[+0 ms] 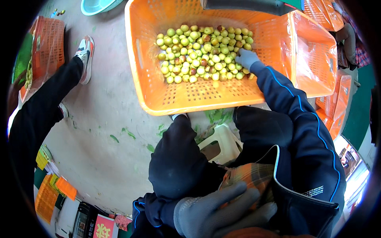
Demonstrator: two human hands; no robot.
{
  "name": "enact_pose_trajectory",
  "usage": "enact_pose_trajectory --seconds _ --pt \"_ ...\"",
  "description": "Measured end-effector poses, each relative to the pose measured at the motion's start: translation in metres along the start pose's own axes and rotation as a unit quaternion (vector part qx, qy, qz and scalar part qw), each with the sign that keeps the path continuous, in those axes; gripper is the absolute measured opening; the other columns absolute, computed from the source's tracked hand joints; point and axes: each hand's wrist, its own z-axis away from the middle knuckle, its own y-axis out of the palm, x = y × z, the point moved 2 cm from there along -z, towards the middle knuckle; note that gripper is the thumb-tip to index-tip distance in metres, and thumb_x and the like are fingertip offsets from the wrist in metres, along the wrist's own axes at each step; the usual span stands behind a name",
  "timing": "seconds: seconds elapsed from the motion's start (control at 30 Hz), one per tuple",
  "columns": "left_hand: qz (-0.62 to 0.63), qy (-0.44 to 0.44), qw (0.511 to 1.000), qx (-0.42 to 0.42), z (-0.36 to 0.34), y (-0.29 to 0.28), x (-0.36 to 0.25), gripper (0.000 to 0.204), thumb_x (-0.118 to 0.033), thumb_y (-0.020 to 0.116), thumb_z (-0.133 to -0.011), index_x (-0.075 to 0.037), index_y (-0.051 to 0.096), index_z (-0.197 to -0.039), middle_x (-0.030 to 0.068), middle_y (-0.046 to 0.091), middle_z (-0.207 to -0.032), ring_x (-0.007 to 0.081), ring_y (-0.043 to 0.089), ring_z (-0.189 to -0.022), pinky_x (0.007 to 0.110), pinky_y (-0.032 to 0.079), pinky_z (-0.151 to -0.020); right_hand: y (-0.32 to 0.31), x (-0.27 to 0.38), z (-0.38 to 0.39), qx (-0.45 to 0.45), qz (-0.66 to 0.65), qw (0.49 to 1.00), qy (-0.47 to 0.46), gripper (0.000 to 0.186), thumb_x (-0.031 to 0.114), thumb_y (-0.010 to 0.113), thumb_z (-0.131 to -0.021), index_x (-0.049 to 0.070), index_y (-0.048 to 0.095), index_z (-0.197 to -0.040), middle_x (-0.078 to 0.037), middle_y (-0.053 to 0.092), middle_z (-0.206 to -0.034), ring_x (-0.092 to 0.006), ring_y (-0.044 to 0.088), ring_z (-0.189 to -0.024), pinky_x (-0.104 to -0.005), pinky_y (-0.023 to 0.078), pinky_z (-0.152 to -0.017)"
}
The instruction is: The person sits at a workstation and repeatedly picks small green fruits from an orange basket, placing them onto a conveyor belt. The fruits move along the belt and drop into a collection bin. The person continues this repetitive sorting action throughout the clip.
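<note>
An orange plastic crate (174, 106) with slotted sides stands in front of my knees. Spread over its bottom are many round yellow-green fruits (195, 55) that look like jujubes, some with brown patches. My right hand (247, 58), in a grey glove, reaches into the crate and touches the fruits at their right side; its fingertips are hidden, so I cannot tell whether they grip one. Close to my body, my left hand (222, 210), also gloved in grey, hangs over my lap with fingers stretched and apart, holding nothing.
Another orange crate (315, 59) lined with clear plastic adjoins on the right. A pale plastic stool (222, 142) is under me. At left, another person's leg (47, 91) stands near a red-orange crate (49, 43). A teal basket (99, 6) sits far off; leaves (129, 133) litter the floor.
</note>
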Motion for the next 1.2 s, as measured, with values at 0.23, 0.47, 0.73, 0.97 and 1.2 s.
enact_pose_trajectory --seconds 0.23,0.47,0.73,0.97,1.2 --pt "-0.017 0.044 0.999 -0.022 0.006 0.000 0.004 0.026 -0.031 0.061 -0.089 -0.008 0.069 -0.099 -0.0006 0.071 -0.099 0.0217 0.067 -0.089 0.033 0.056 -0.080 -0.028 -0.032 0.030 0.047 -0.232 0.961 0.140 0.036 0.027 0.066 -0.079 -0.001 0.063 -0.100 -0.017 0.068 -0.087 -0.0287 0.069 -0.070 -0.0389 0.056 -0.059" --pt "-0.017 -0.014 1.000 -0.021 0.004 -0.003 0.005 0.026 -0.039 0.065 -0.086 -0.015 0.073 -0.097 0.0047 0.070 -0.093 0.0232 0.067 -0.084 0.031 0.056 -0.075 -0.011 -0.047 0.030 0.036 -0.034 0.993 0.105 0.034 0.018 0.065 -0.077 0.001 0.060 -0.106 -0.022 0.067 -0.101 -0.0371 0.067 -0.092 -0.0453 0.055 -0.078" --pt "-0.018 -0.010 1.000 0.001 0.006 -0.010 0.007 0.029 -0.039 0.065 -0.088 -0.012 0.072 -0.097 0.0047 0.070 -0.094 0.0231 0.066 -0.085 0.032 0.056 -0.075 0.002 -0.017 0.027 0.106 -0.117 0.978 0.133 0.061 0.009 0.065 -0.076 0.008 0.046 -0.134 -0.029 0.057 -0.120 -0.0381 0.066 -0.098 -0.0437 0.058 -0.075" --pt "-0.002 0.089 0.996 -0.011 0.012 -0.005 0.014 0.030 -0.034 0.067 -0.083 -0.010 0.070 -0.100 0.0067 0.069 -0.102 0.0231 0.066 -0.092 0.033 0.056 -0.081 0.019 -0.036 0.009 0.150 -0.308 0.920 0.189 0.069 -0.002 0.064 -0.074 0.014 0.045 -0.138 -0.021 0.052 -0.127 -0.0372 0.066 -0.085 -0.0421 0.060 -0.052" --pt "0.004 0.275 0.944 0.181 0.012 -0.022 0.044 0.047 -0.002 0.071 -0.072 -0.002 0.063 -0.118 0.0125 0.063 -0.121 0.0240 0.066 -0.097 0.034 0.062 -0.079 -0.024 0.011 0.025 0.057 -0.037 0.997 0.034 0.048 0.010 0.063 -0.079 0.012 0.057 -0.126 -0.020 0.067 -0.103 -0.0352 0.067 -0.087 -0.0448 0.055 -0.070"
